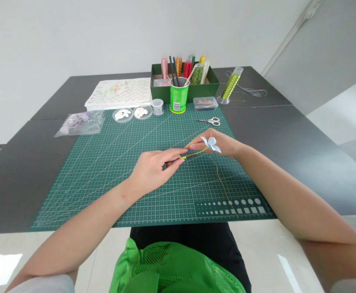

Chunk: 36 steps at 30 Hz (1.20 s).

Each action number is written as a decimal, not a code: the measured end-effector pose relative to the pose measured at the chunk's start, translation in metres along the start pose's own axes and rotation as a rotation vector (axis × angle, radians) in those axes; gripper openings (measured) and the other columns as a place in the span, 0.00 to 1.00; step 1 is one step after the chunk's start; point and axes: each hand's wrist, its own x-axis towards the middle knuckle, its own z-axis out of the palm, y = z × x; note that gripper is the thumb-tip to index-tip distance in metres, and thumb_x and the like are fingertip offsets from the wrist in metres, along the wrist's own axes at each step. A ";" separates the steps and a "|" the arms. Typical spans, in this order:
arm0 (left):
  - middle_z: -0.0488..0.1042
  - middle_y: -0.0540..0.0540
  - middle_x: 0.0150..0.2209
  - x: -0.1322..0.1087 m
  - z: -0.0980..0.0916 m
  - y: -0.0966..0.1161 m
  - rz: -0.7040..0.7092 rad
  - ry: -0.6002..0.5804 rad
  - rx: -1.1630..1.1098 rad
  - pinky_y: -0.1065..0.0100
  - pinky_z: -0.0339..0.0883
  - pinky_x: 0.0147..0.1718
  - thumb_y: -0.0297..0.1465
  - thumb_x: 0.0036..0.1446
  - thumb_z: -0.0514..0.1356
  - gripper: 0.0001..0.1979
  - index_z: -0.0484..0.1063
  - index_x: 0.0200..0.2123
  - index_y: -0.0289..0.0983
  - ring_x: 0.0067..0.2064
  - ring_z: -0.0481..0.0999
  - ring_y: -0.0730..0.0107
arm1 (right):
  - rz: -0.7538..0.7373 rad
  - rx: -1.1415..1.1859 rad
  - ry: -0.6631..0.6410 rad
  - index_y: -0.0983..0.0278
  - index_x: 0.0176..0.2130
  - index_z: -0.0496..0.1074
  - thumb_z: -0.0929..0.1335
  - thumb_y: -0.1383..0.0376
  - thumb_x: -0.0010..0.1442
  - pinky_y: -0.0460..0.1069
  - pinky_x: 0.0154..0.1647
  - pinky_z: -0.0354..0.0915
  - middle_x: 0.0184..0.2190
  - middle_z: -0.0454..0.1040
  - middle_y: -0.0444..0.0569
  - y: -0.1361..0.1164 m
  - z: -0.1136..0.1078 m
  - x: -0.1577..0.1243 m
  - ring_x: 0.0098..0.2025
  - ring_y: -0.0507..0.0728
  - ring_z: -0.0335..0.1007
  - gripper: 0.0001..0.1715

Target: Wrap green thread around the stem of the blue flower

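Note:
A light blue flower (211, 144) on a thin yellow-green stem (196, 154) lies between my hands, its petals in front of my right hand. My left hand (155, 167) is closed, thumb and fingers pinching the lower end of the stem. My right hand (217, 141) is bent over from the right, fingers together and their tips near the stem close to my left fingertips; what they pinch is too small to tell. A fine yellow-green thread (219, 175) trails from near the flower down across the green cutting mat (105, 175).
Small scissors (213, 121) lie beyond my right hand. Farther back are a green can (179, 97), a dark green box (214, 87) of thread spools, a clear case (205, 103), a yellow-green spool (230, 86), dishes of white pieces (122, 114), a white board (123, 93) and a plastic bag (82, 123).

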 end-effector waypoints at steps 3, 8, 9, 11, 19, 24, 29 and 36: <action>0.86 0.50 0.42 0.002 -0.002 0.001 -0.116 0.044 -0.031 0.71 0.76 0.35 0.35 0.67 0.62 0.10 0.84 0.46 0.43 0.35 0.85 0.69 | 0.011 0.060 0.055 0.64 0.36 0.81 0.73 0.51 0.61 0.46 0.21 0.48 0.14 0.55 0.34 0.007 0.002 0.002 0.19 0.47 0.47 0.19; 0.87 0.49 0.40 0.004 -0.004 0.001 -0.264 0.071 -0.180 0.68 0.79 0.41 0.35 0.64 0.64 0.10 0.85 0.45 0.42 0.41 0.86 0.63 | 0.013 -0.052 0.426 0.61 0.31 0.68 0.68 0.50 0.66 0.47 0.25 0.53 0.20 0.57 0.38 0.024 0.001 0.010 0.23 0.50 0.50 0.19; 0.87 0.49 0.39 0.004 -0.004 0.001 -0.289 0.069 -0.218 0.67 0.80 0.41 0.35 0.63 0.65 0.10 0.85 0.45 0.41 0.40 0.86 0.63 | -0.002 -0.194 0.511 0.61 0.32 0.67 0.68 0.52 0.65 0.48 0.30 0.59 0.24 0.64 0.43 0.025 0.002 0.011 0.27 0.52 0.58 0.17; 0.87 0.48 0.37 0.006 -0.003 0.000 -0.348 0.062 -0.299 0.66 0.80 0.40 0.34 0.62 0.65 0.10 0.84 0.45 0.40 0.38 0.86 0.64 | -0.070 -0.444 0.611 0.61 0.38 0.70 0.67 0.56 0.65 0.57 0.47 0.66 0.39 0.74 0.51 0.024 0.007 0.012 0.43 0.60 0.69 0.10; 0.86 0.47 0.36 0.010 -0.003 -0.005 -0.434 0.106 -0.373 0.67 0.80 0.37 0.32 0.61 0.65 0.10 0.84 0.44 0.39 0.35 0.85 0.65 | -0.172 -0.079 0.176 0.64 0.51 0.72 0.60 0.57 0.73 0.49 0.38 0.68 0.34 0.75 0.46 -0.009 0.059 0.000 0.33 0.53 0.72 0.19; 0.86 0.47 0.37 0.008 -0.003 -0.006 -0.460 0.136 -0.303 0.67 0.79 0.35 0.33 0.61 0.65 0.10 0.84 0.44 0.39 0.36 0.85 0.64 | -0.182 -0.660 0.411 0.63 0.45 0.77 0.64 0.58 0.72 0.47 0.27 0.52 0.25 0.73 0.43 -0.012 0.071 -0.009 0.24 0.50 0.63 0.15; 0.86 0.48 0.38 0.008 0.000 -0.009 -0.460 0.128 -0.257 0.66 0.77 0.34 0.34 0.61 0.65 0.10 0.84 0.44 0.41 0.37 0.86 0.62 | -0.350 -0.883 0.404 0.63 0.38 0.79 0.59 0.60 0.75 0.48 0.27 0.53 0.29 0.78 0.48 -0.016 0.069 -0.015 0.29 0.52 0.69 0.22; 0.86 0.50 0.36 0.007 0.004 -0.013 -0.422 -0.040 -0.162 0.66 0.73 0.33 0.34 0.64 0.63 0.08 0.82 0.44 0.42 0.34 0.85 0.64 | -0.597 -1.163 0.464 0.60 0.34 0.78 0.62 0.67 0.73 0.51 0.24 0.50 0.20 0.62 0.43 -0.030 0.052 -0.021 0.24 0.52 0.54 0.19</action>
